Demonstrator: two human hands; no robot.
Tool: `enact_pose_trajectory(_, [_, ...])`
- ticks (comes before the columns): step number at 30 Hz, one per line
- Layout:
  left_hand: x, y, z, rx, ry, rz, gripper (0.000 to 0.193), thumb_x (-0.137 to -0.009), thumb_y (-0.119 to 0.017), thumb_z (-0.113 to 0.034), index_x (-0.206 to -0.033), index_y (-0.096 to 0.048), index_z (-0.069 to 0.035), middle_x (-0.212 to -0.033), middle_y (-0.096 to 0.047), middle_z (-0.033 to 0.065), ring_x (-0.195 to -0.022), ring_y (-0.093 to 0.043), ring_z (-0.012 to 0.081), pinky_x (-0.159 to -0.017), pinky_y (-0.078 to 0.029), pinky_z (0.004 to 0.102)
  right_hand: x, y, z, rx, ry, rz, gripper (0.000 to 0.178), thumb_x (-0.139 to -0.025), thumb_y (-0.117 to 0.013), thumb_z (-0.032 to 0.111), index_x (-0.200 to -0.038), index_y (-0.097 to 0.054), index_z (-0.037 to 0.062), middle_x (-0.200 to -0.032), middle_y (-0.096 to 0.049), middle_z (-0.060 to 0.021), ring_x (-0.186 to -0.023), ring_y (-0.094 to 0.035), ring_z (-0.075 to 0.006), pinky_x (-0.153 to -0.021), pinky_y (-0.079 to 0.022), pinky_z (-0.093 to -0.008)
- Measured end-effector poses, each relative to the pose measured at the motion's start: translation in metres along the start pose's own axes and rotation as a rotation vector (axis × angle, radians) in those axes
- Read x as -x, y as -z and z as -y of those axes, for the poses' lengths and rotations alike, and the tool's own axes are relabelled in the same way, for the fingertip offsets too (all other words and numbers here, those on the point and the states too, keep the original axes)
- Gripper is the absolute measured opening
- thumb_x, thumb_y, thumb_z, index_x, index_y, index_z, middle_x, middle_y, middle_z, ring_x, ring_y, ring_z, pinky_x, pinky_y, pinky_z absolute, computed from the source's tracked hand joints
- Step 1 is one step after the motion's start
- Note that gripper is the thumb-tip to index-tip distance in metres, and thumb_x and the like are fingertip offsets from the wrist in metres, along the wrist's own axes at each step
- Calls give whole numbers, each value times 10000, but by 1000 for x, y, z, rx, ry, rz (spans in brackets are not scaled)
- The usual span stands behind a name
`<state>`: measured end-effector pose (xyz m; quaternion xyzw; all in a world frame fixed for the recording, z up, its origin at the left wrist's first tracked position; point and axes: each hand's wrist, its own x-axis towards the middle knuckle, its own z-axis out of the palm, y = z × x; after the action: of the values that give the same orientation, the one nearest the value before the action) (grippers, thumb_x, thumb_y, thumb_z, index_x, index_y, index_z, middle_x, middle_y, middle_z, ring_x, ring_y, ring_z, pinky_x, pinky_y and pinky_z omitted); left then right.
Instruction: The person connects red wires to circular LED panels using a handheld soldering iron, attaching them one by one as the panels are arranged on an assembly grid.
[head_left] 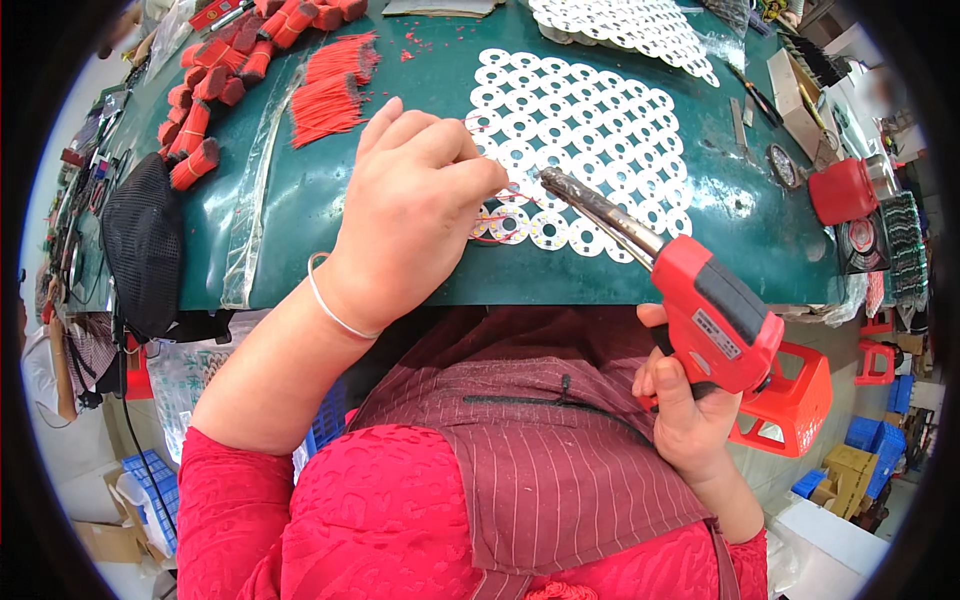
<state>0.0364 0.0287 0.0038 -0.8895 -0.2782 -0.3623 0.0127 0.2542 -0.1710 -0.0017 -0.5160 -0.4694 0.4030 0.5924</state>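
My right hand [690, 415] is wrapped round the handle of a red and black soldering gun [715, 315]. Its dark metal tip points up and left over a sheet of white ring-shaped circuit boards [585, 237] lying on the table. Above the sheet's left edge, my left hand [415, 195] is closed in a pinch on a thin red wire [518, 192], which shows beside the fingertips at one ring. More red wires lie over the rings at the near left corner. The hand hides part of that edge.
Loose red wires [335, 85] lie in a pile left of the sheet, with tied red wire bundles [200, 125] farther left. A second white board sheet [630, 30] is at the back. Tweezers [757, 97], a solder reel [785, 165] and a red container [842, 192] are at the right.
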Motion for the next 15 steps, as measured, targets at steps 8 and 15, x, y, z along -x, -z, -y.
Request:
enact_pose_trajectory(8, [2, -3, 1, -27, 30, 52, 115, -753, -756, -57, -817, -738, -151, -732, -557, 11, -803, -596, 232, -992, -447, 495, -5, -3, -1, 30, 26, 24, 461, -943, -636, -24, -1376, -481, -14, -1279, -640, -182, -769, -600, -59, -668, -515, -220])
enact_pose_trajectory(15, [2, -2, -1, -57, 36, 46, 101, -763, -753, -57, -795, -724, -148, -716, -555, 15, -773, -595, 231, -989, -448, 489, -7, -7, -2, 12, 11, 20, 449, -938, -648, -24, -1364, -505, -16, -1275, -647, -181, -796, -614, -64, -701, -513, -221])
